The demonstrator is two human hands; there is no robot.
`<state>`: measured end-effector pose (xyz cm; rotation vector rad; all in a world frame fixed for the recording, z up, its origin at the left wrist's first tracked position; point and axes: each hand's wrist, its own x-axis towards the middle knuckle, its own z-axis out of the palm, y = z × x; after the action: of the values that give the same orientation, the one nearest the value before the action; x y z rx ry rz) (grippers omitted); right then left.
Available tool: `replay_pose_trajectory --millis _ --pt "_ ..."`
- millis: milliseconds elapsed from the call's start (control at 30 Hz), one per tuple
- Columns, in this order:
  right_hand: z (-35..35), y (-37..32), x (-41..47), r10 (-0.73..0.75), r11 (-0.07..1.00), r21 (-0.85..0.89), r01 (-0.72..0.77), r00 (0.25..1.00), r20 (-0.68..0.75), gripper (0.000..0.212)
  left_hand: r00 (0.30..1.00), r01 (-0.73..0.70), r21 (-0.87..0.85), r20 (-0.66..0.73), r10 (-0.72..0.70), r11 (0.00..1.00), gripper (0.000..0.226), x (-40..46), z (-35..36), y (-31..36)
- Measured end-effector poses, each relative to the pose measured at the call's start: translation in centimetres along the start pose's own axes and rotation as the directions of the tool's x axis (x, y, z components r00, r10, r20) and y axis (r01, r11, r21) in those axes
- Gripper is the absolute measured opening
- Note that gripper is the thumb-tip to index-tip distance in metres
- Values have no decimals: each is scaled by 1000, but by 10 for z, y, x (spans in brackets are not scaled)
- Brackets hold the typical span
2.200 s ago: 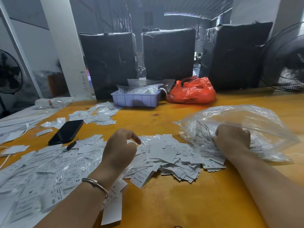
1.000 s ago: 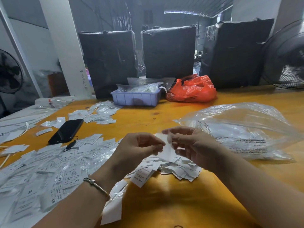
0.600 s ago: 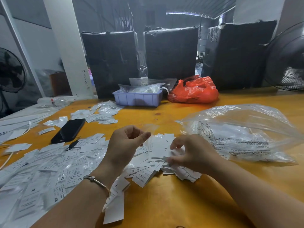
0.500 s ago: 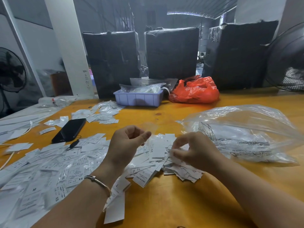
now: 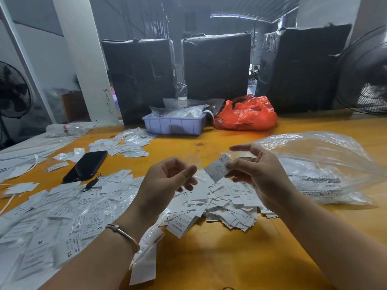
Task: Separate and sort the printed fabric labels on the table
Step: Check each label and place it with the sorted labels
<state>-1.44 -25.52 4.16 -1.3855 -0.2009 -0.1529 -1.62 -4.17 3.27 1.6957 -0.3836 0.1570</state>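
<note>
Pinching one label, right hand faces left hand pinching one clear sleeve.

Dim warehouse, white pillar, three black-wrapped bales behind orange table, fans either side

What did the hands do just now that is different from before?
The right hand left the big clear bag, dipped into the label pile and rose pinching one label. The left hand lifted off the pile, holding a small clear sleeve. The phone and tray stayed put.
</note>
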Motion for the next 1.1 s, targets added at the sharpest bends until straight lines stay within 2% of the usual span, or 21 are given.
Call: replay_pose_trajectory --millis 333,467,567,633,667,733,767,833,1000,1100 --pt "1 -3 0 0 1000 -7 0 1000 24 47 996 -84 -7 13 84 996 29 -2 1 2" --pt "0 -6 1 57 986 150 -67 996 73 23 995 -96 -27 -3 96 995 28 -3 2 3" --pt "-2 -13 1 64 978 190 -82 993 99 8 991 -131 19 2 131 991 25 -3 1 3" --pt "-1 -17 -1 -13 992 124 4 998 69 5 984 -177 95 8 177 980 26 -4 1 3" --pt "1 -17 -3 -104 994 18 103 994 28 9 979 -203 145 16 203 968 25 -5 2 3" --pt "6 -18 -8 -318 919 -240 315 948 23 9 971 -239 212 35 237 948 23 -6 4 3" --pt "8 -17 -10 -381 875 -298 382 922 65 5 969 -246 222 38 243 944 23 -7 5 3" --pt "12 -18 -13 -422 843 -309 440 898 126 4 967 -255 230 33 254 939 24 -6 5 3" --pt "15 -26 -22 -561 704 -441 556 817 135 19 961 -272 250 18 276 929 22 -6 4 5" --pt "17 -32 -27 -564 721 -412 556 818 117 18 961 -273 255 19 278 927 22 -6 4 4"
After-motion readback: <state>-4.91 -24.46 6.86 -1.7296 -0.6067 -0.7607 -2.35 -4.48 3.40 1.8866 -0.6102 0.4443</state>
